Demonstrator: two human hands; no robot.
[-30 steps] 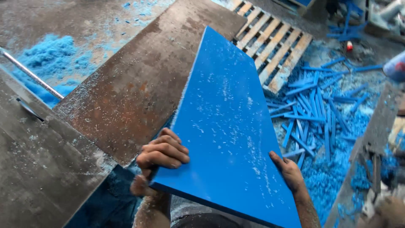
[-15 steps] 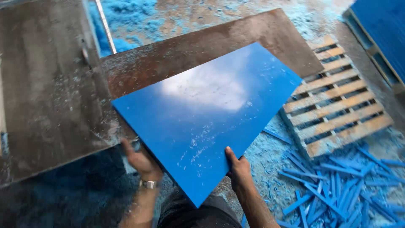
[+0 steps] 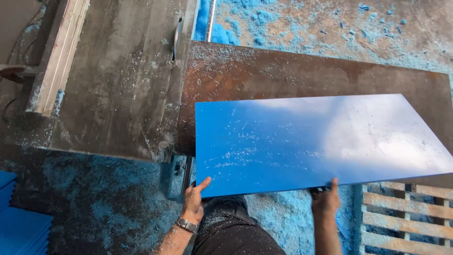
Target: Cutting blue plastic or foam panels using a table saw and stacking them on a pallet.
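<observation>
- The blue panel (image 3: 311, 141) hides most of the fingers of both hands along its lower edge.
- Wooden pallet (image 3: 408, 217), lower right, is cut off by the frame's edges.
- Stacked blue sheets (image 3: 21, 226), lower left, are cut off too.

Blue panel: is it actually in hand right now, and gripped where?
Yes. The blue panel is held by both hands along its near long edge: the left hand at the near-left corner, the right hand further along that edge.

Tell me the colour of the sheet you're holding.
Bright blue sheet, dusted with pale shavings; head view.
</observation>
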